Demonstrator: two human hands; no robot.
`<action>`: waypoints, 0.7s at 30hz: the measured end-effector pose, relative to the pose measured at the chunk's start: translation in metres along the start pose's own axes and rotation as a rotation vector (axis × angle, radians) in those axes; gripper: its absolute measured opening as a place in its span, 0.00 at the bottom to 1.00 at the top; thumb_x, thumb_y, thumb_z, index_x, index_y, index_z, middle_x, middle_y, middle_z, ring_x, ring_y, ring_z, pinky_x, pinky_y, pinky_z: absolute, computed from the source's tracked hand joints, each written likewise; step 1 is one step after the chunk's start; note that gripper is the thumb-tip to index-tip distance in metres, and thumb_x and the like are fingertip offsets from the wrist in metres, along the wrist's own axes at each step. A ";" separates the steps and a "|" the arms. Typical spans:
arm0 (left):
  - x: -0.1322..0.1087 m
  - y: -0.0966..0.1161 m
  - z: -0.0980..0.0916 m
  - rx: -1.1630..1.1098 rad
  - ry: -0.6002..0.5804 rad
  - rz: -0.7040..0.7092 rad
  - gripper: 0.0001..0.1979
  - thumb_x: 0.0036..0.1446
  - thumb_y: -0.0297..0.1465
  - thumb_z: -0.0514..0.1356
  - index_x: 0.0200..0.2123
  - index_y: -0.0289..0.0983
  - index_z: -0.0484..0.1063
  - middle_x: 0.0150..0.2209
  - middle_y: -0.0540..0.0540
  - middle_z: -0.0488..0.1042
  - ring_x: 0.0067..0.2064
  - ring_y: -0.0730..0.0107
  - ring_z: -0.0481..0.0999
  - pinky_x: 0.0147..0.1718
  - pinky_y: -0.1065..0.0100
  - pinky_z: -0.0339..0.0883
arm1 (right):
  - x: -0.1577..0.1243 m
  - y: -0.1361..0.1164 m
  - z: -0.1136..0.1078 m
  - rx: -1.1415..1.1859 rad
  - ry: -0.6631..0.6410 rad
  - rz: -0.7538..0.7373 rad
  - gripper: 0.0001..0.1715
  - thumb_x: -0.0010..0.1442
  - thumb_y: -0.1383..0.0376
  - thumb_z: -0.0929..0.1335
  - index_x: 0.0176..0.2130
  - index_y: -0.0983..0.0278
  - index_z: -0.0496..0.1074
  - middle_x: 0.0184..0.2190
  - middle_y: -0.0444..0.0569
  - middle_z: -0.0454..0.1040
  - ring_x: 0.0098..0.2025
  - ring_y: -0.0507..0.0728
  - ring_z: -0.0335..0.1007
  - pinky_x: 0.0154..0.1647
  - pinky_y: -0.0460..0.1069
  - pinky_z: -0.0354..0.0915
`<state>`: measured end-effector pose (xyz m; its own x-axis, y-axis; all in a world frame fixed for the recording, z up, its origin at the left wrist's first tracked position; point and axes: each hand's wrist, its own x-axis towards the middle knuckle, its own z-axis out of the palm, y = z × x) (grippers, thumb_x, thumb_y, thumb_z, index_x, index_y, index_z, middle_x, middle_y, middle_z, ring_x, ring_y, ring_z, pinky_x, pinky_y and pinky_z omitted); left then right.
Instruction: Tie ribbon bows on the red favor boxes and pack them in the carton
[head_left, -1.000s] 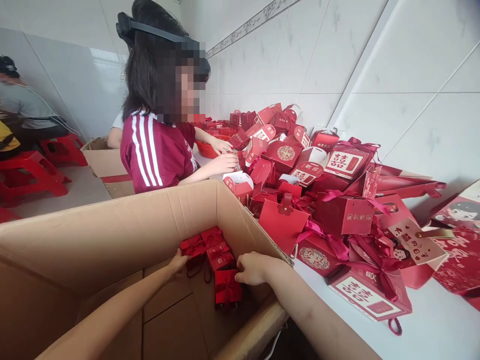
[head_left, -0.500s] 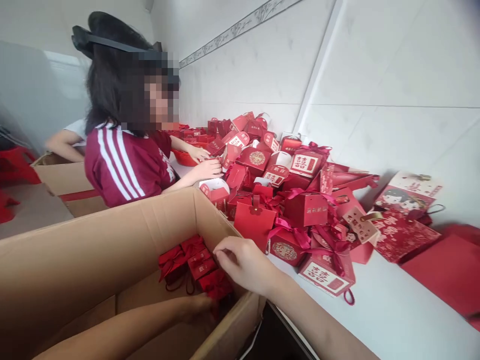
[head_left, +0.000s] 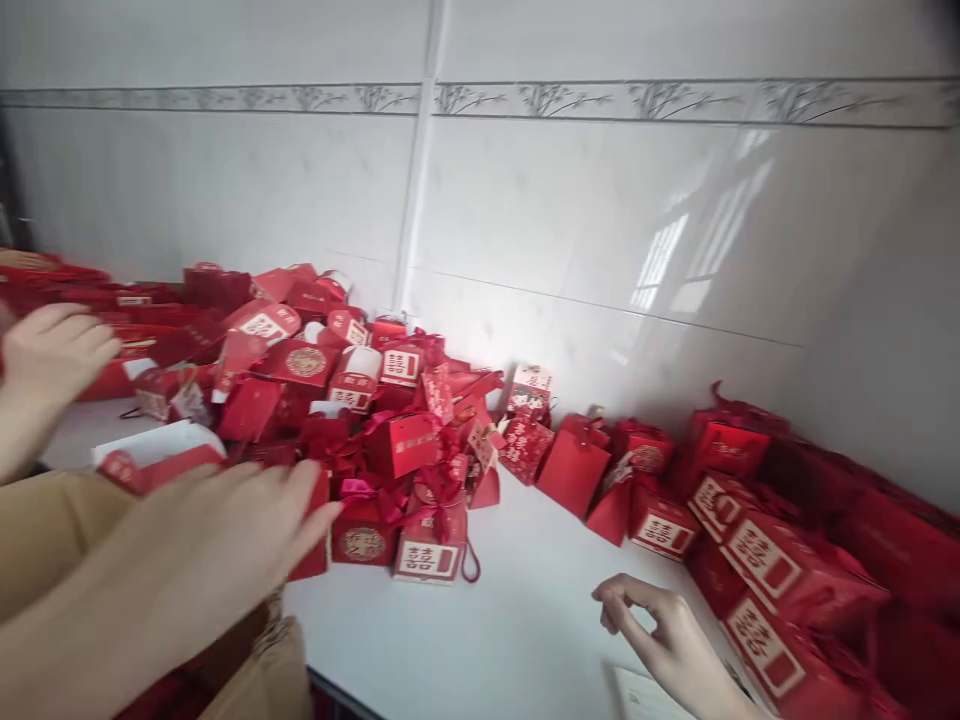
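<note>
The worktop (head_left: 525, 590) is plain white. Behind it, the pale grey wall (head_left: 570, 210) is faintly marbled, crossed by a band (head_left: 570, 100) of darker plant sprigs. On the worktop, the boxes (head_left: 429, 548) are red, some with white panels bearing red characters, others with round gold emblems or magenta ribbons (head_left: 358, 488). At its front left, the carton (head_left: 271, 668) is brown.

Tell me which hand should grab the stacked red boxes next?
Probably the right hand: it looks empty and is close beside the stacked red boxes. The left hand is farther away, by the cardboard box.
</note>
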<state>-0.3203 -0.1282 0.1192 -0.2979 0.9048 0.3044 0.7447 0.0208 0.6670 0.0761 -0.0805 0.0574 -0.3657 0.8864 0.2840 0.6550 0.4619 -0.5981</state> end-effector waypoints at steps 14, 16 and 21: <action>-0.015 0.173 0.320 -0.008 -0.414 0.745 0.11 0.54 0.29 0.48 0.23 0.38 0.66 0.20 0.47 0.68 0.25 0.67 0.69 0.29 0.68 0.60 | -0.045 0.119 -0.113 -0.478 0.976 0.432 0.38 0.51 0.46 0.61 0.48 0.74 0.59 0.42 0.66 0.65 0.47 0.72 0.61 0.45 0.60 0.62; -0.018 0.155 0.342 -0.036 -0.392 0.701 0.12 0.55 0.28 0.47 0.21 0.38 0.63 0.18 0.49 0.66 0.22 0.70 0.66 0.25 0.70 0.57 | -0.041 0.133 -0.115 -0.590 0.932 0.517 0.41 0.52 0.49 0.63 0.53 0.78 0.55 0.42 0.68 0.63 0.47 0.73 0.61 0.44 0.60 0.62; -0.025 0.132 0.361 -0.167 -0.350 0.633 0.14 0.56 0.31 0.46 0.19 0.39 0.58 0.17 0.50 0.61 0.21 0.72 0.61 0.23 0.71 0.54 | -0.029 0.148 -0.110 -0.731 0.817 0.678 0.48 0.54 0.47 0.63 0.57 0.80 0.48 0.39 0.68 0.64 0.39 0.71 0.68 0.35 0.57 0.65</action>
<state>0.0014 0.0052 -0.0458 0.3871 0.8052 0.4492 0.6015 -0.5898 0.5388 0.2562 -0.0339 0.0429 0.5192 0.5931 0.6154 0.8529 -0.4055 -0.3288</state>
